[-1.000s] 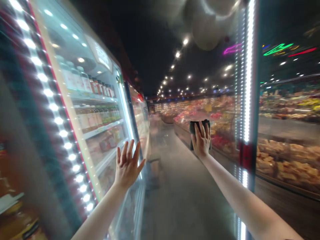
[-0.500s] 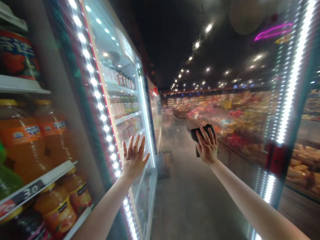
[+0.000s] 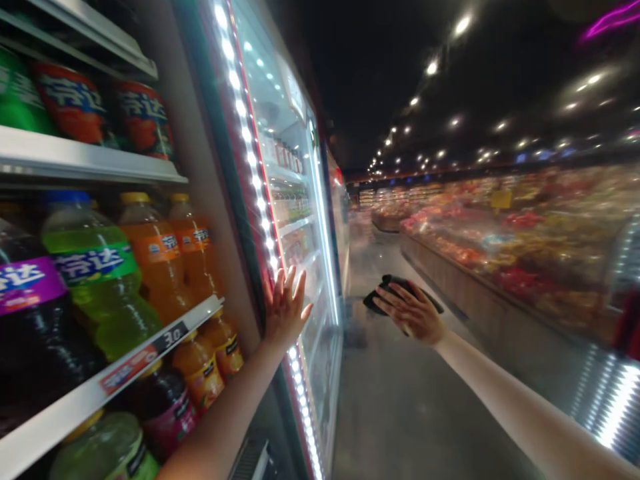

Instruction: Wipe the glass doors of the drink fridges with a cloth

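My left hand (image 3: 286,310) is raised with its fingers stretched out and holds nothing. It appears against the lit edge of the drinks fridge (image 3: 255,160); whether it touches the frame I cannot tell. My right hand (image 3: 407,310) lies spread over a black cloth (image 3: 395,285), holding it out over the aisle, apparently against clear glass. The cloth's ends stick out on both sides of the fingers. On the left, a white shelf (image 3: 60,413) bears a green soda bottle (image 3: 100,287), orange soda bottles (image 3: 155,250) and a dark soda bottle (image 3: 30,333).
Soda cans (image 3: 70,103) stand on the upper shelf, juice bottles (image 3: 200,373) on the lower one. Beyond the frame is another lit fridge (image 3: 295,200). A long produce display (image 3: 500,280) runs along the right of the grey floor (image 3: 390,413). An LED strip (image 3: 617,407) glows at lower right.
My view has turned left, bringing more bottles into sight. My right hand has tilted to point left, and the cloth under it spreads wider. The LED-lit edge at right has swung outward.
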### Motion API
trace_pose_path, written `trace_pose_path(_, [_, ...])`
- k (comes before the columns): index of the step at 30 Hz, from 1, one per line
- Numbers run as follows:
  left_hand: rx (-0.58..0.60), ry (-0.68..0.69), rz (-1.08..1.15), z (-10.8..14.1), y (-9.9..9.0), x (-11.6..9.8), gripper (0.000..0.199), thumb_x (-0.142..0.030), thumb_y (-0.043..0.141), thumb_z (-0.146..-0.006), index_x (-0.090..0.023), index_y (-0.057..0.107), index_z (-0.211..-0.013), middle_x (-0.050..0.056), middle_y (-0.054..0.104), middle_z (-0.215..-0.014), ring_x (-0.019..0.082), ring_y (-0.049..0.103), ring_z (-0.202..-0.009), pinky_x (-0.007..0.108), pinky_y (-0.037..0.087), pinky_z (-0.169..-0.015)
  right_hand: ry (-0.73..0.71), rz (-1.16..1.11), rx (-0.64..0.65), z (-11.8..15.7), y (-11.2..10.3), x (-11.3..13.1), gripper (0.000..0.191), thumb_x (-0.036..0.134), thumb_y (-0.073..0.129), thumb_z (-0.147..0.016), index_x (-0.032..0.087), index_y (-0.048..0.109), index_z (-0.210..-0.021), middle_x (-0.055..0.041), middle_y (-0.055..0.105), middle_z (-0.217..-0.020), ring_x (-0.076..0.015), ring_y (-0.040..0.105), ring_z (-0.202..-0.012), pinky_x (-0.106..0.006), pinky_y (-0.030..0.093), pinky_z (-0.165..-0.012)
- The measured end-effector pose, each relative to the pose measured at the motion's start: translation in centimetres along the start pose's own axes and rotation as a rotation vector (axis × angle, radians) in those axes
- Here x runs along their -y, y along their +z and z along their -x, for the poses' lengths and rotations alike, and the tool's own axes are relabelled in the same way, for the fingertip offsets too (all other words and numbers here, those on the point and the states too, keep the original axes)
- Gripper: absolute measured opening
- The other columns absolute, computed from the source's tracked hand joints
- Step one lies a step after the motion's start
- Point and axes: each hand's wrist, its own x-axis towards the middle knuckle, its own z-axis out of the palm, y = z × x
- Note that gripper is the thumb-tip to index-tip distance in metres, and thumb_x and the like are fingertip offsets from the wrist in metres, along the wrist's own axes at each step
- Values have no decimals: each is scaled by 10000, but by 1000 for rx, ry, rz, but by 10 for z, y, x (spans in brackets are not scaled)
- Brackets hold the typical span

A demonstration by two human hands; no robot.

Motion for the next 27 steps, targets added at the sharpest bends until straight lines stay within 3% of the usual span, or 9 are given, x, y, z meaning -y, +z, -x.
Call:
trace_pose_path(3, [18,-10,-24,6,-3,18,793,-353,635,-916,-189,261,-1596,186,325,-1631,378,204,-1540,676,71,-1236,240,23,-108,-51,-4,2,585,228,507,-989,332,389,-1553,-15,409,-1599,-311,315,-1504,-599,158,-1249])
trace_pose_path(6, [17,-18,-28,10,-9,26,795,-364,629,-919,-186,252,-1597,194,320,-1632,369,202,-1544,673,100,-1235,320,-11,-152,-99,8,32,639,233,517,-980,297,324,-1585,-50,315,-1644,-351,210,-1538,-663,145,-1229])
trace_pose_path(8, [25,-21,-35,12,-14,29,792,-353,638,-911,-179,270,-1590,202,324,-1629,368,196,-1546,665,115,-1237,236,-65,-140,-104,23,58,653,208,518,-975,300,312,-1588,-41,345,-1633,-334,236,-1533,-644,165,-1236])
trace_pose_path(11, [37,-27,-44,17,-20,32,773,-335,655,-895,-159,320,-1569,209,327,-1625,376,196,-1545,647,132,-1241,-72,-162,-68,-75,43,86,594,162,478,-987,320,384,-1551,19,451,-1576,-254,371,-1481,-515,251,-1255])
trace_pose_path(15, [39,-23,-23,28,-22,41,820,-350,656,-884,-151,277,-1583,201,325,-1629,373,199,-1544,646,124,-1243,-337,-272,-24,-55,47,85,553,105,395,-996,381,498,-1464,91,536,-1503,-159,498,-1387,-365,344,-1222])
trace_pose_path(20, [80,-62,-27,34,-26,44,847,-360,634,-883,-147,231,-1598,189,327,-1631,370,214,-1541,633,123,-1247,-147,-191,-92,-141,32,67,569,147,452,-1006,314,382,-1546,1,412,-1603,-243,315,-1509,-560,213,-1259])
trace_pose_path(23, [98,-81,-51,36,-28,42,828,-351,635,-878,-121,267,-1585,202,342,-1621,376,234,-1533,621,137,-1249,48,-140,-143,-184,36,82,604,165,478,-1002,277,326,-1575,-40,323,-1646,-284,174,-1555,-634,149,-1251])
trace_pose_path(25, [105,-89,-60,40,-28,40,830,-334,631,-877,-111,262,-1585,206,356,-1612,376,251,-1527,618,152,-1247,90,-125,-151,-181,48,104,587,171,469,-1008,262,334,-1572,-42,309,-1652,-285,144,-1561,-628,136,-1258])
trace_pose_path(27, [115,-95,-62,46,-26,38,835,-322,621,-878,-113,242,-1592,205,362,-1610,374,262,-1524,618,166,-1243,16,-135,-140,-152,67,128,557,165,465,-1010,269,378,-1550,-30,344,-1638,-265,178,-1555,-601,143,-1270])
